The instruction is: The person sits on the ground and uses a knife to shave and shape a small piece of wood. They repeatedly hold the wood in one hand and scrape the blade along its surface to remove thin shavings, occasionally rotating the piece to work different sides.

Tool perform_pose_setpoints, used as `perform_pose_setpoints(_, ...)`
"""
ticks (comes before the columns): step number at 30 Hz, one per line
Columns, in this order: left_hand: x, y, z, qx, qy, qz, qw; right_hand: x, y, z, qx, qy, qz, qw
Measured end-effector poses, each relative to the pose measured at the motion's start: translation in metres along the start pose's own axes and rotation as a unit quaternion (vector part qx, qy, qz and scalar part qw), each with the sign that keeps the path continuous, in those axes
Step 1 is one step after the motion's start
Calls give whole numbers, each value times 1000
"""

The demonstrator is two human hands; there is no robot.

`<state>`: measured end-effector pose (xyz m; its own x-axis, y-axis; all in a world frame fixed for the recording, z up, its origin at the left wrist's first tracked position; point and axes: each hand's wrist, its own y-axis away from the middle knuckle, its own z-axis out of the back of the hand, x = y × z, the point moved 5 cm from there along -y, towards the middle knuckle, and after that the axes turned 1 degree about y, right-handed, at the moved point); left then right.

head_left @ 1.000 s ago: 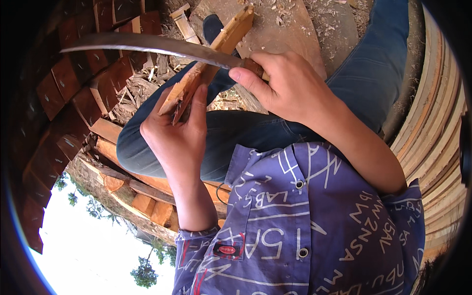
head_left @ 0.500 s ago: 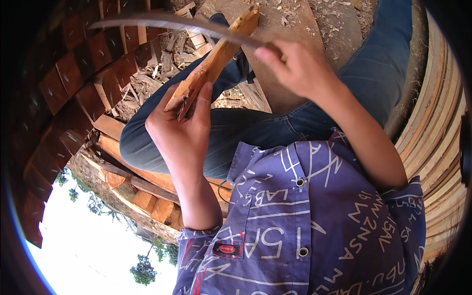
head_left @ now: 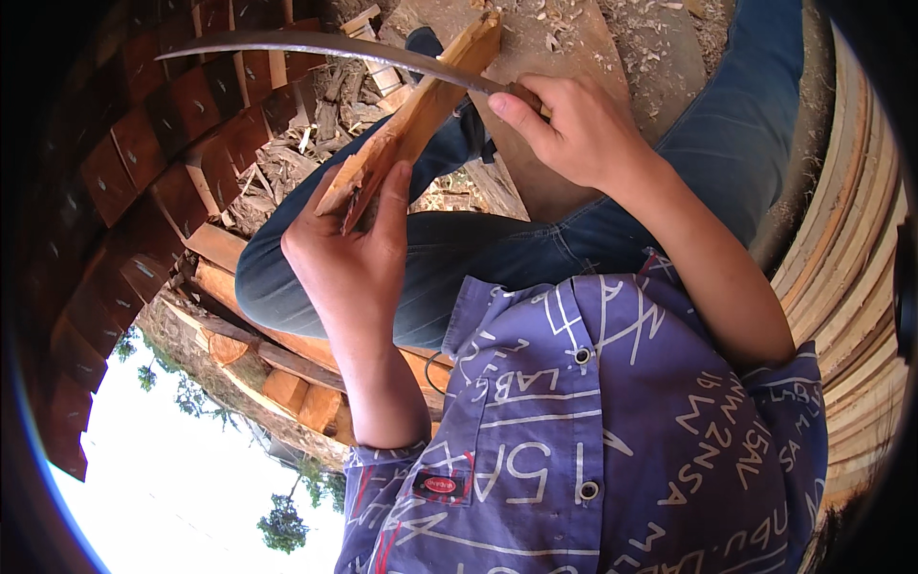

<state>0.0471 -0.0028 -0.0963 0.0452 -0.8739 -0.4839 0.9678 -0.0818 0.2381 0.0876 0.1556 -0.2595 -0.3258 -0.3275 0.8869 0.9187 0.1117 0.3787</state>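
My left hand (head_left: 349,258) grips the near end of a long reddish-brown stick of wood (head_left: 421,115) that slants up and to the right over my jeans. My right hand (head_left: 583,129) is shut on the handle of a long curved blade (head_left: 316,45). The blade reaches left across the top of the view and lies against the stick near its upper end. The handle itself is hidden inside my fist.
Wood chips and split offcuts (head_left: 287,153) litter the ground beyond my knee. Stacked reddish blocks (head_left: 143,143) curve along the left. Pale stacked planks (head_left: 851,268) fill the right side. A flat board (head_left: 564,48) lies under my leg.
The blade rose toward the top of the stick, then came back down a little along it. My left hand kept its hold on the stick.
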Motion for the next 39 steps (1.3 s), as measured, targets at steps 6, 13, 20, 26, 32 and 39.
perform_pose_setpoints(6, 5, 9, 3, 11, -11, 40, 999, -6, -1, 15, -35, -22, -38, 998)
perform_pose_setpoints(13, 1, 10, 3, 26, -42, 35, 998, 14, -5, 7, -17, -42, 12, 999)
perform_pose_setpoints(20, 9, 10, 3, 25, -40, 37, 998, 6, -2, 11, 21, 9, -43, 999)
perform_pose_setpoints(26, 8, 11, 2, 14, -45, -1, 999, -19, 1, 6, -24, 15, 1, 1000)
perform_pose_setpoints(32, -6, 4, 2, 30, -104, -16, 994, -5, 1, 13, -9, 11, -50, 999)
perform_pose_setpoints(39, 1, 9, 3, 22, -51, 6, 998, -15, -5, 13, -21, 2, -20, 1000)
